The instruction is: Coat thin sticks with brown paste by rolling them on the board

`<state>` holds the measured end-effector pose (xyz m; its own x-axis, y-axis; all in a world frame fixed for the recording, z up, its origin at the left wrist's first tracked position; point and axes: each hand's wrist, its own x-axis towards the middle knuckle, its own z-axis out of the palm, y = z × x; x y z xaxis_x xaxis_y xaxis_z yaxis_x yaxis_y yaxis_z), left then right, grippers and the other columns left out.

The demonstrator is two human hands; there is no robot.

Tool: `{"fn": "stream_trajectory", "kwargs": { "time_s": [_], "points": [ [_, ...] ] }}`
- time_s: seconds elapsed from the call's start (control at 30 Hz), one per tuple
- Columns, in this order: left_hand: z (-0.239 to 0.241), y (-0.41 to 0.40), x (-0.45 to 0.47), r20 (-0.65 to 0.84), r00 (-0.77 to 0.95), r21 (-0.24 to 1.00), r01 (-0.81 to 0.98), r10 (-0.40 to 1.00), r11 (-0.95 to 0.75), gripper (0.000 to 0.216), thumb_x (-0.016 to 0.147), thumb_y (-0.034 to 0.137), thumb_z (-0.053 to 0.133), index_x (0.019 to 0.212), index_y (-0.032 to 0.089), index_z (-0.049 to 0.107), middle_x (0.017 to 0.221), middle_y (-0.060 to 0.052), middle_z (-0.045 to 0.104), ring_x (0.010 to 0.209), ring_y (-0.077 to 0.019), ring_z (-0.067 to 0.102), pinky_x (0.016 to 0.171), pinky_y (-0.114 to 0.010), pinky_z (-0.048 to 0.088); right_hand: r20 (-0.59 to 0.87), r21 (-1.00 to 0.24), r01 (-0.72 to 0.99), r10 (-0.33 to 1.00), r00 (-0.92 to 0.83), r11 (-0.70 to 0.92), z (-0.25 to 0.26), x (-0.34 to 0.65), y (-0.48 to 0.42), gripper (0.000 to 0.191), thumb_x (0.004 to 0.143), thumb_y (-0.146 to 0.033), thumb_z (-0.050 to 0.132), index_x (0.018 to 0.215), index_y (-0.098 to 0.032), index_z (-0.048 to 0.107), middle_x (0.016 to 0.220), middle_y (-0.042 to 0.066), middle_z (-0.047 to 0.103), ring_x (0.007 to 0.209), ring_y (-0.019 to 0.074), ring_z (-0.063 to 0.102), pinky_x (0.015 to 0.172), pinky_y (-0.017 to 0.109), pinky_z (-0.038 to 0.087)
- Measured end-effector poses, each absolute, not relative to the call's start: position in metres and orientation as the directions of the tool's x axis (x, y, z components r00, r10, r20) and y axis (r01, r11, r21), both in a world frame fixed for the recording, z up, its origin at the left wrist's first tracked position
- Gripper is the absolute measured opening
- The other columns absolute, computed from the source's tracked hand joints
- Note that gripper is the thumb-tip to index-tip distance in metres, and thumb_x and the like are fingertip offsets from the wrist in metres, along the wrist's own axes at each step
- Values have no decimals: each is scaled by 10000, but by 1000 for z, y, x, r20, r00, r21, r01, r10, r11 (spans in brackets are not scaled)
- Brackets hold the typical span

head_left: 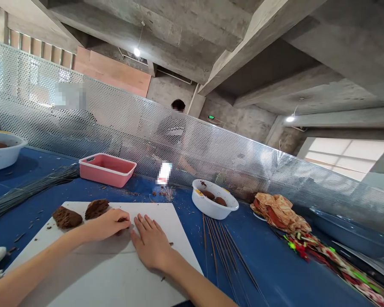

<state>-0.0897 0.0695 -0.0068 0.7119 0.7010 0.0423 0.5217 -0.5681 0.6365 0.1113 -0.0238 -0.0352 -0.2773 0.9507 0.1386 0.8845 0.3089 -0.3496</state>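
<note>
The left hand (107,224) is curled narrow, its fingertips pinching a small brown piece (123,220) (too small to make out much); the right hand (151,244) lies open and wide just beside it, fingers spread flat on a white cutting board (169,226). A brown lump (67,217) and a second lump (97,209) sit on the board at about 10 o'clock from the hands, apart from them; brown crumbs dot the blue table (275,260) around it. At 3 o'clock from the right hand lies a loose row of thin brown sticks (224,251), and at 9 o'clock from the board's top corner a bundle of thin grey sticks (28,192). A pink tray (107,169) stands at 11 o'clock; a white bowl (213,198) holding brown lumps stands at 1 o'clock, with another white bowl (3,149) at the far 10 o'clock edge. Crumpled orange wrappers (280,212) and colourful strings (323,260) lie at 2 to 3 o'clock; a person (176,128) stands behind a perforated metal screen (192,140) at 12 o'clock.
</note>
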Motion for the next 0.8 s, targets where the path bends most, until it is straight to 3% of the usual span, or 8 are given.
{"fn": "stream_trajectory", "kwargs": {
  "time_s": [0.23, 0.4, 0.8],
  "points": [
    [-13, 76, -94, 61, 702, 654, 509, 709, -560, 425, 976, 512, 436, 704, 208, 556, 691, -12, 641, 683, -190, 589, 656, -285, 402, 68, -383, 887, 966, -249, 256, -31, 109, 26, 728, 1084, -585, 132, 1645, -141, 262, 1720, 81, 187, 1599, 245, 136, 1300, 485, 124],
    [-14, 78, -94, 50, 715, 678, 489, 698, -549, 390, 957, 485, 473, 697, 211, 569, 648, -2, 623, 627, -184, 568, 617, -285, 387, 121, -389, 874, 957, -265, 291, -35, 108, -1, 748, 1083, -582, 112, 1636, -110, 288, 1710, 111, 214, 1595, 257, 161, 1300, 493, 151],
    [-9, 73, -90, 56, 715, 660, 497, 696, -563, 365, 946, 423, 483, 659, 214, 569, 626, -12, 658, 645, -190, 584, 644, -288, 398, 163, -370, 872, 946, -279, 320, -37, 105, -63, 698, 1081, -585, 199, 1637, -178, 305, 1701, 59, 247, 1583, 248, 215, 1298, 503, 207]
  ]
}}
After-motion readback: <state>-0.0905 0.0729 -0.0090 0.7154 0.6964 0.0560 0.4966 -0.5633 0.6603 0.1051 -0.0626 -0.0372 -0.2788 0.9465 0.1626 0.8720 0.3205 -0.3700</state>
